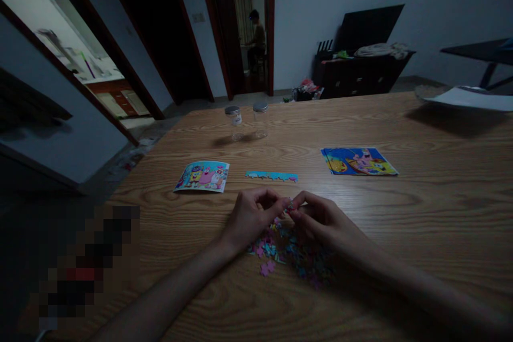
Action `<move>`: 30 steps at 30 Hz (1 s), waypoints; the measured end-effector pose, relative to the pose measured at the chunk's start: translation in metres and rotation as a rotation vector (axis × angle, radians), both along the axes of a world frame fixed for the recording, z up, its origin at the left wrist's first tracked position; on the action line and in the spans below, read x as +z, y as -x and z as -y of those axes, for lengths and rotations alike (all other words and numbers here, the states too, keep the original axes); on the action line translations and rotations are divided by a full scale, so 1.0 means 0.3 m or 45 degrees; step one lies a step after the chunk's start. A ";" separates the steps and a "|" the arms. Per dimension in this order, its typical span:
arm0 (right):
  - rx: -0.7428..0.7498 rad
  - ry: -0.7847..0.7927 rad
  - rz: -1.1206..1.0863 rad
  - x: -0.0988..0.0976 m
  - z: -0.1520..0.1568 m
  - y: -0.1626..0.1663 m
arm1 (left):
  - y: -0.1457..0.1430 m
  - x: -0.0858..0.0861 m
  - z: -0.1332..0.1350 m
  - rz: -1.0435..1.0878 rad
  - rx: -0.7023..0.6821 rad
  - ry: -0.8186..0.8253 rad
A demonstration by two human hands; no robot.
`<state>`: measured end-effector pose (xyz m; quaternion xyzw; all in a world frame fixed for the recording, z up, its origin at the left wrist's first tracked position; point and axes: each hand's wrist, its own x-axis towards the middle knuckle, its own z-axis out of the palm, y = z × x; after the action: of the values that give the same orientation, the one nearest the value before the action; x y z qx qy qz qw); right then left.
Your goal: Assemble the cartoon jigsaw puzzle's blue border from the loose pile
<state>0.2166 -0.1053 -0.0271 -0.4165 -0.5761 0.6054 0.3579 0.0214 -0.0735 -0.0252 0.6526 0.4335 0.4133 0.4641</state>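
Small jigsaw pieces sit above the loose heap, pinched between closed thumb and fingertips of both the left hand and the right hand; I can't tell how many. Under the hands spreads the jigsaw heap. Beyond lies a joined blue strip, between a cartoon card and a blue cartoon sheet. Farther back, two lidded clear jars stand upright, wood showing through them.
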 end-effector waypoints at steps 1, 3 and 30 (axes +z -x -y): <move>-0.002 0.001 0.007 0.000 -0.001 -0.001 | 0.000 0.001 -0.001 0.005 0.015 -0.005; -0.005 0.000 0.013 -0.001 -0.004 -0.003 | 0.000 0.002 -0.002 0.016 0.029 -0.007; 0.056 0.003 -0.014 -0.010 -0.008 0.006 | 0.017 -0.013 0.010 -0.319 0.159 -0.618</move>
<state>0.2149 -0.1028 -0.0302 -0.4009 -0.5825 0.6159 0.3473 0.0163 -0.0766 -0.0292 0.7626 0.4154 0.4490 0.2106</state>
